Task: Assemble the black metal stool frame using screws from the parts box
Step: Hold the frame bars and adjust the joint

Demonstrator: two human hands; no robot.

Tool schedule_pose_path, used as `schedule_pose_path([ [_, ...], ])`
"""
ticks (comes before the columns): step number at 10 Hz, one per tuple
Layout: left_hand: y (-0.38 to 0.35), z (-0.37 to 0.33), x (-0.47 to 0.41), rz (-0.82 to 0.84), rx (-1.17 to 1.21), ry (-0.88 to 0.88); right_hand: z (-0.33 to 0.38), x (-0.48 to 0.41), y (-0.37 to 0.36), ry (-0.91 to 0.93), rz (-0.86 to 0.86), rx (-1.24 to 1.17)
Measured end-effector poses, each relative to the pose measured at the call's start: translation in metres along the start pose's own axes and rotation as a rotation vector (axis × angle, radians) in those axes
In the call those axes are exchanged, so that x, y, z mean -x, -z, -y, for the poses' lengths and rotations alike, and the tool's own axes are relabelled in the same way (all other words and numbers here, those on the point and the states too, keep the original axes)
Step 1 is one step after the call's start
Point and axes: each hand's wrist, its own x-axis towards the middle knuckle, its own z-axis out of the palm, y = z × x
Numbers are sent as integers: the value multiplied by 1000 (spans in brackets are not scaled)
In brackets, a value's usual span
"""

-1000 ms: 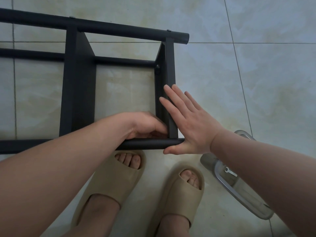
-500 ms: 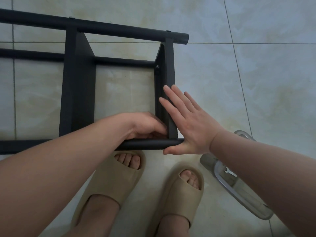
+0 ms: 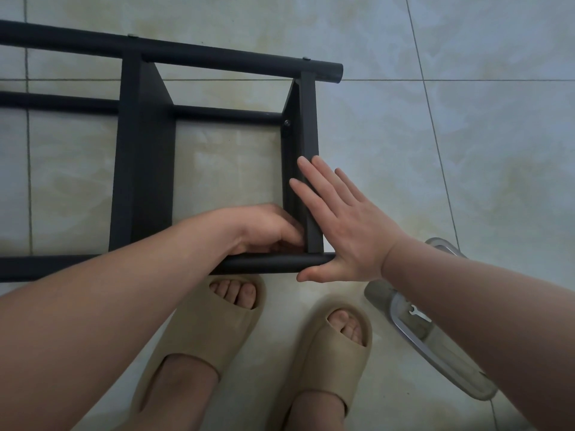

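Head view: stool frame (image 3: 143,181) lies on the floor (image 3: 466,150), right hand (image 3: 345,231) flat, bracing its near corner, left hand (image 3: 264,228) curled inside the joint, contents hidden; advise squaring the brace while threading.

Floor (image 3: 466,150): pale glossy tiles, thin grout lines. Left slipper (image 3: 205,334) and right slipper (image 3: 336,365), beige, open-toed, worn side by side, toes visible.

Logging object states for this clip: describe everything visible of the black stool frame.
The black stool frame lies on the tiled floor: matte metal, round tubes joined by flat crossbars, a screw head at the far right joint. The right hand presses flat against its right crossbar; the left hand curls into the near right corner, its grip hidden.
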Motion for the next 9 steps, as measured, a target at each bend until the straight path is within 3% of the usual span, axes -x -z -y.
schedule_pose_path([
  [4, -4, -2, 3, -32, 7, 14, 0, 0, 1, -1, 2, 0],
  [6, 1, 0, 1, 43, 88, 12, 0, 0, 1, -1, 4, -7],
  [9, -5, -5, 5, -37, -4, 10, 0, 1, 1, 2, 0, -5],
])
